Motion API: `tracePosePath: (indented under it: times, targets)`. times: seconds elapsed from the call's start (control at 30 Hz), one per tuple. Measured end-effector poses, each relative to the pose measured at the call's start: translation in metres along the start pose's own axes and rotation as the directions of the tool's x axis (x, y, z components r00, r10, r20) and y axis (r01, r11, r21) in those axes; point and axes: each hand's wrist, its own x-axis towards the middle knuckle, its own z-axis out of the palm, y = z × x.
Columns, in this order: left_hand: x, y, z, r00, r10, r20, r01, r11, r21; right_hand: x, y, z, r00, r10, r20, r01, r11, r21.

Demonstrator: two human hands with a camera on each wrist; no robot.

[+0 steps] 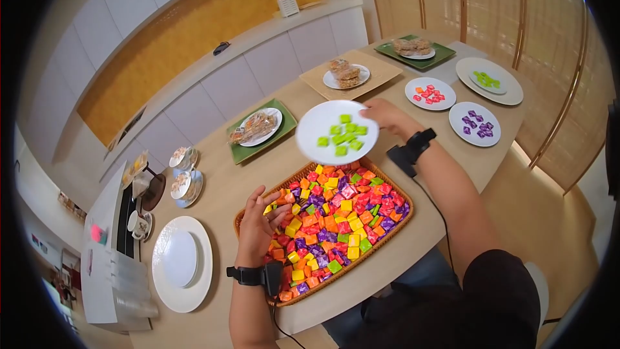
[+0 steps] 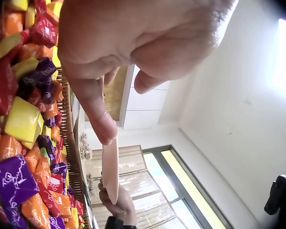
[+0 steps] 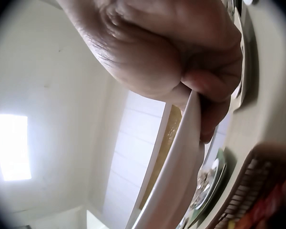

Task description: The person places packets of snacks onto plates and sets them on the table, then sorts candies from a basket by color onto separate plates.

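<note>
From my seat, the white plate [image 1: 312,128] is up in the air near the far rim of the wicker basket [image 2: 74,164], with wrapped green candies [image 1: 345,119] lying loose on it. The right hand [image 1: 387,118] has it by one edge only, so I judge tilt to be the main risk: a small roll of that wrist, or a slip of the thumb, could slide the candies off into the mixed candies [image 1: 347,205] below or onto the worktop [image 1: 219,200]. I can't read the plate's exact angle from these views. The cable [image 1: 435,203] running from the right wrist mount [image 1: 407,157] could tug during a long reach if it caught on something. Low travel could also bump the plate against the basket.

The right grip is closed on the plate's rim, which is pinched between thumb and fingers; the right wrist view shows it going in edge-on, and most of the plate hangs beyond the hand without support that I can see. The left grip is loose and spread: the left hand [image 1: 258,232] hovers over the basket's left part with its fingers apart, and I see nothing in it. In the left wrist view the plate lies behind those fingers, and in the head view it is well clear of them, so I take the right hand to be carrying it alone.
</note>
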Motion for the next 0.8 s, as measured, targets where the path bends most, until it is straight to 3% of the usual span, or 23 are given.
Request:
tracePosePath:
  times: [0.1, 0.17, 0.27, 0.4, 0.5, 0.6, 0.73, 0.8]
  targets:
    - [0.003, -0.003, -0.004, 1.0, -0.009, -0.026, 0.009, 1.0, -0.017, -0.001, 0.035, -0.045, 0.986, 0.077, -0.147, -0.056, 0.989, 0.138]
    - [0.004, -0.003, -0.005, 0.999, -0.007, -0.037, 0.006, 0.999, -0.039, -0.004, 0.056, -0.067, 0.937, 0.139, -0.321, -0.11, 0.988, 0.107]
    - [0.005, -0.005, -0.007, 0.999, -0.015, -0.042, 0.014, 0.999, -0.036, -0.016, 0.077, -0.087, 0.899, 0.187, -0.396, -0.195, 0.981, 0.022]
    - [0.006, -0.007, -0.01, 0.999, -0.02, -0.034, 0.019, 0.999, -0.035, -0.024, 0.089, -0.093, 0.878, 0.234, -0.418, -0.222, 0.972, 0.078]
    - [0.006, -0.006, -0.008, 0.999, -0.017, -0.027, 0.016, 1.0, -0.025, -0.025, 0.091, -0.095, 0.879, 0.188, -0.439, -0.215, 0.977, -0.012]
    - [0.005, -0.009, -0.011, 0.999, -0.012, -0.039, 0.01, 0.998, -0.055, -0.016, 0.095, -0.092, 0.889, 0.179, -0.421, -0.159, 0.984, 0.083]
    - [0.006, -0.01, -0.015, 0.999, -0.011, -0.037, 0.009, 0.999, -0.037, -0.009, 0.104, -0.1, 0.896, 0.16, -0.413, -0.207, 0.976, -0.07]
    - [0.009, -0.013, -0.017, 1.0, -0.018, -0.02, 0.017, 0.997, -0.075, -0.009, 0.11, -0.103, 0.935, 0.125, -0.332, -0.12, 0.992, 0.037]
